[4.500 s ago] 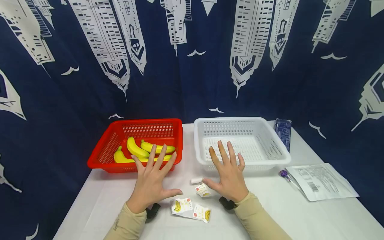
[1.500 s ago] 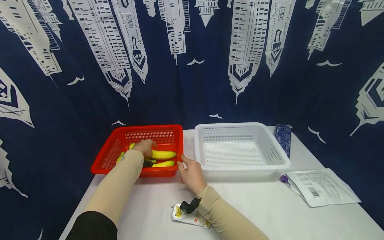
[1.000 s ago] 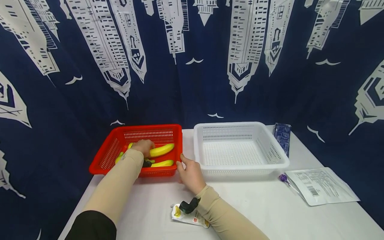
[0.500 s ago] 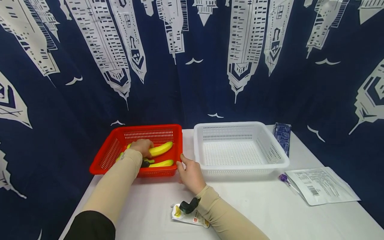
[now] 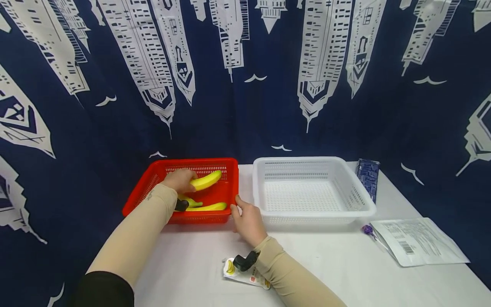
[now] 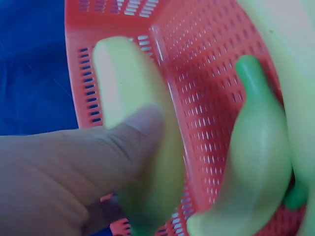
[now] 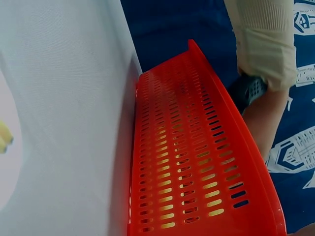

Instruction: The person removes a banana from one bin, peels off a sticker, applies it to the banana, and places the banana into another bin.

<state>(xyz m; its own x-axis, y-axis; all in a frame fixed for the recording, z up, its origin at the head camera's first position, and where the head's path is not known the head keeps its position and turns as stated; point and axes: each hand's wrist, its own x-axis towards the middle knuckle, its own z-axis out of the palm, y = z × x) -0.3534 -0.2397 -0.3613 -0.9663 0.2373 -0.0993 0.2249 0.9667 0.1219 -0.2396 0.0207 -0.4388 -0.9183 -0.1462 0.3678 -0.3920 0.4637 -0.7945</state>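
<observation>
My left hand (image 5: 179,181) reaches into the red basket (image 5: 215,218) and grips a yellow banana (image 5: 206,181), raised off the basket floor. In the left wrist view, the thumb lies across this banana (image 6: 133,73), whose lower end is partly hidden by the hand. Two more bananas lie below: a green-tipped one (image 5: 190,201) and one along the front wall (image 5: 209,207). At the basket's front right corner, my right hand (image 5: 250,224) holds the rim with thumb and fingers. Most of that hand is outside the right wrist view, which shows the basket's slotted side (image 7: 182,147).
To the right stands a white basket (image 5: 314,215) with nothing in it. Farther right are a dark blue packet (image 5: 368,177), a purple-headed lollipop (image 5: 368,230) and a flat white pouch (image 5: 420,241). A small banana-printed packet (image 5: 239,275) lies partly under my right wrist.
From spread above the table, my left hand went into the red basket and my right to its corner. Over the last half second the left hand has lifted the banana.
</observation>
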